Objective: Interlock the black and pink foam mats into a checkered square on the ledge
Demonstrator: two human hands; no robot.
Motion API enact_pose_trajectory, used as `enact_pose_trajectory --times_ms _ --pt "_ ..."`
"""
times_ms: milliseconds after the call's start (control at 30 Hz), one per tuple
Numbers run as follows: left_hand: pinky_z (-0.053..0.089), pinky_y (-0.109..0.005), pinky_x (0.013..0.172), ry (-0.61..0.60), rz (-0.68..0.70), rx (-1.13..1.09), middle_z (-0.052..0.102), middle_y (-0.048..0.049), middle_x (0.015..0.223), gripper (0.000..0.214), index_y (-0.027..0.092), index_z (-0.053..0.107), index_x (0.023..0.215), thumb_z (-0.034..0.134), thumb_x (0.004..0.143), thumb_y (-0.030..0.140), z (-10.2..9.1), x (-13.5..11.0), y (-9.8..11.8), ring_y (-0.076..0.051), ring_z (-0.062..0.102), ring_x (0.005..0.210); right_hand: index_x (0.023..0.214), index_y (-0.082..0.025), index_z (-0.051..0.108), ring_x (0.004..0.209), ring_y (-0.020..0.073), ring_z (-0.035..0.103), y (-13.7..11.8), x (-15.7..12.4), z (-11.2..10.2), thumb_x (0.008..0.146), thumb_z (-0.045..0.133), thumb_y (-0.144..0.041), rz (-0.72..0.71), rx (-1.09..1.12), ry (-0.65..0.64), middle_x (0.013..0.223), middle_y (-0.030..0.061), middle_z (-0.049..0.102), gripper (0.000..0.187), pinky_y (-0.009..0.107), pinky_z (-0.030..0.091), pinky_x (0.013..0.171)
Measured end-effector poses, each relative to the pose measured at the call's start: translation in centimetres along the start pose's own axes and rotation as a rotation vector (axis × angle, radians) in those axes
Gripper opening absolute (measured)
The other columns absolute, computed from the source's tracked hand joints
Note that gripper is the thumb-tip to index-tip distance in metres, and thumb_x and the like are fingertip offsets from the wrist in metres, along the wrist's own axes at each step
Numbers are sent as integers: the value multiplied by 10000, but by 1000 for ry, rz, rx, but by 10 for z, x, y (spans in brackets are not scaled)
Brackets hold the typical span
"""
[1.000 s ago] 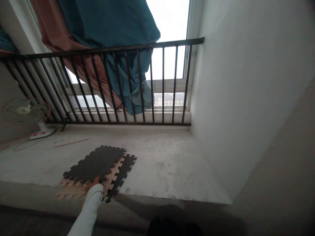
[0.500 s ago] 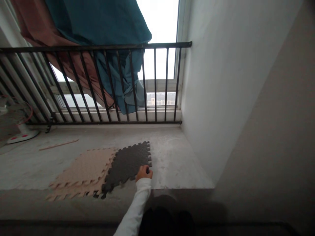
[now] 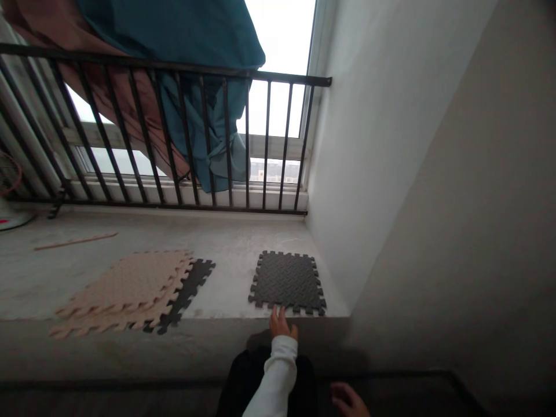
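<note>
A dark grey interlocking foam mat tile [image 3: 287, 281] lies flat on the right part of the ledge, beside the wall. At its front edge is my left hand [image 3: 281, 324], with fingers stretched toward the tile and no grip on it; whether the fingertips touch it I cannot tell. Lower down, my right hand [image 3: 348, 399] is partly in view at the bottom edge, fingers curved apart and holding nothing. To the left lies a stack of beige foam mat tiles [image 3: 134, 284], overlapping another dark foam tile [image 3: 189, 292] that sticks out on its right and overhangs the ledge front.
A pale concrete ledge [image 3: 234, 249] runs under a black metal railing [image 3: 286, 78]. Blue and pink curtains [image 3: 217, 35] hang over the railing before the window. A thin beige edge strip [image 3: 76, 241] and part of a fan [image 3: 13, 217] are at left. A wall [image 3: 360, 145] bounds the right.
The dark tile my left hand held has moved right, off the stack, and now lies flat by the wall. My left hand has let go. My right hand has come into view.
</note>
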State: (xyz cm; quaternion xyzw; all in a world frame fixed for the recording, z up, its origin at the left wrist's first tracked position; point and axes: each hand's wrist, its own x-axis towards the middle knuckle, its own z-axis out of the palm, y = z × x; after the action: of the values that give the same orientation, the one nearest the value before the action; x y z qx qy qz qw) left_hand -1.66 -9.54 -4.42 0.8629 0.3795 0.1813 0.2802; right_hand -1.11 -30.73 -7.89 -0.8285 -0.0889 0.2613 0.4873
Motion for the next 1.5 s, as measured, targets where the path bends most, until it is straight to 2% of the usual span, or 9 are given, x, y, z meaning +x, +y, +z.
enact_pose_trajectory --times_ms 67,167,233,333,533,933,1133,1300,1500 --pt "283 -287 1011 96 -93 43 395 -138 1303 541 116 479 1143 541 609 185 -6 15 -3 -215 364 1197 899 -190 610 999 191 542 -29 17 3 641 539 -217 -95 -181 17 998 48 630 268 270 406 895" --pt "297 -299 995 143 -238 84 406 -170 1284 528 84 473 1136 556 632 218 -18 39 -13 -231 380 1182 1065 -154 562 1092 184 475 -78 40 10 659 475 -172 -172 -617 88 1146 103 551 416 270 328 962" --pt "303 -324 985 148 -290 94 420 -194 1265 508 59 478 1124 549 652 231 -27 50 -24 -253 389 1171 1162 -202 493 1164 212 403 -104 53 15 671 483 -187 -99 -858 103 1274 96 444 492 331 334 954" --pt "312 -354 965 154 -343 118 452 -203 1233 469 67 507 1087 557 651 232 -36 57 -38 -270 400 1157 1232 -258 408 1239 244 285 -122 72 17 680 505 -219 -31 -1067 127 1359 84 329 561 398 329 937" --pt "307 -342 952 100 -283 254 422 -161 1282 481 110 471 1155 511 695 242 -38 53 -39 -238 371 1185 1185 -244 454 1200 232 326 -117 94 12 709 492 -248 -85 -1211 168 1281 102 420 477 387 305 929" --pt "288 -341 968 -52 -233 293 444 -112 1277 445 146 484 1150 460 729 288 -16 51 -27 -203 364 1189 1145 -180 494 1163 255 362 -106 96 -12 725 477 -253 -118 -1245 241 1239 138 458 427 397 290 923" --pt "279 -318 974 -52 -137 236 471 -126 1235 443 128 515 1110 499 686 258 -6 43 -19 -209 392 1163 1169 -143 475 1183 258 340 -103 98 -27 715 477 -216 -47 -1238 244 1295 146 402 460 370 322 920" --pt "288 -293 964 -46 -145 212 481 -120 1223 427 131 548 1073 519 675 281 -3 41 -17 -219 407 1147 1227 -91 412 1189 250 336 -101 98 -29 706 475 -172 -44 -1220 181 1344 151 340 531 334 319 946" --pt "301 -275 952 -61 -123 205 515 -106 1174 403 152 571 1046 533 670 293 -4 45 -23 -209 444 1108 1262 -125 365 1173 246 365 -95 101 -28 691 452 -128 2 -1210 169 1375 137 290 578 355 383 888"
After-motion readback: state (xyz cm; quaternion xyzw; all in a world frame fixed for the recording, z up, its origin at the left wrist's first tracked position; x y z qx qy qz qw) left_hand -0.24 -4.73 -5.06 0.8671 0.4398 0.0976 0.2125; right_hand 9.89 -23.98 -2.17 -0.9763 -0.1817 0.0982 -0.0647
